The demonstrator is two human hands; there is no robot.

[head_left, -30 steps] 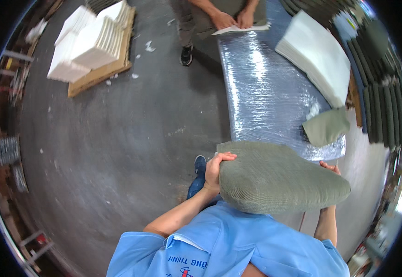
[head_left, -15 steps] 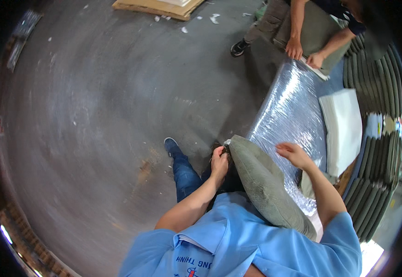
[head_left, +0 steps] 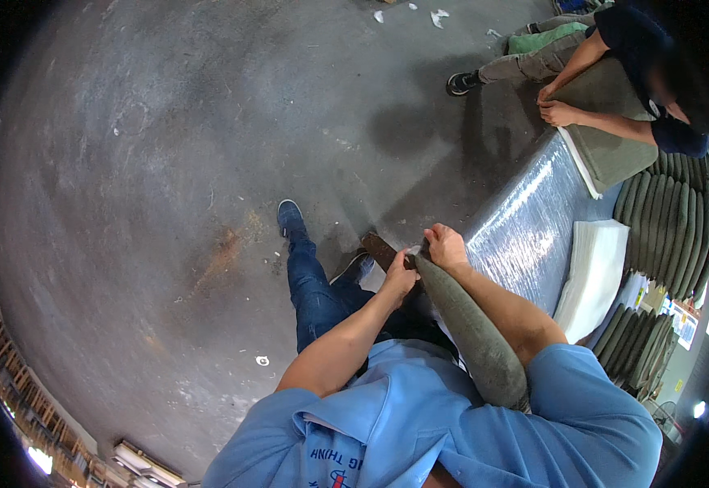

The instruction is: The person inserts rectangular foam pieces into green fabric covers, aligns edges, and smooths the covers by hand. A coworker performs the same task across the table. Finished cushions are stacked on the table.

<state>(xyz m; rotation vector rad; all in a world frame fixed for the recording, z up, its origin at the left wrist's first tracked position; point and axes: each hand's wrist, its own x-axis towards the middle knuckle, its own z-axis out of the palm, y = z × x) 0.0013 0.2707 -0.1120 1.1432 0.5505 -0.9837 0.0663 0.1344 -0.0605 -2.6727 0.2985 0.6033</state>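
Observation:
A grey-green cushion [head_left: 475,337] stands on edge against my front, its far corner between my hands. My left hand [head_left: 400,279] is closed on that corner, where a small whitish bit of material [head_left: 411,255] sticks out. Just beyond and to the right, my right hand [head_left: 447,247] is closed with fingers curled in a pinch. Whatever it holds, if anything, is too small to make out. A dark brown strip-like piece [head_left: 379,249] shows past my left hand; whether it joins the cushion I cannot tell.
To my right is a table wrapped in clear plastic film [head_left: 525,224]. White foam sheets [head_left: 594,272] lie on it. Farther right stand stacks of grey-green cushions [head_left: 667,224]. At the far right a co-worker [head_left: 615,89] handles another cushion [head_left: 615,122]. White scraps [head_left: 439,18] lie on the floor.
My right hand has come in from over the film-wrapped table to the cushion's corner beside my left hand. The cushion now shows more edge-on. My view has shifted.

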